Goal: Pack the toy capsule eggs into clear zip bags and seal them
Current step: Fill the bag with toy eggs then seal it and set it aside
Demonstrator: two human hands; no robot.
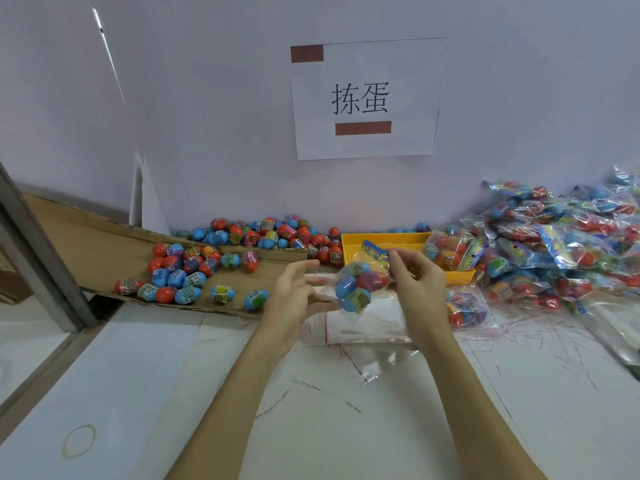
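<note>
The right hand pinches a filled bag; the left hand is open. Many packed bags lie right. Lots of loose eggs wait left.

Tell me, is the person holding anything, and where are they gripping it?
The right hand pinches a filled bag of eggs by its top edge. The left hand is open beside it, holding nothing.

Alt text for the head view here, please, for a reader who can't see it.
A person's right hand pinches the top of a clear bag of capsule eggs above a white table, left hand open beside it. Loose eggs lie left on cardboard, filled bags piled right.
</note>
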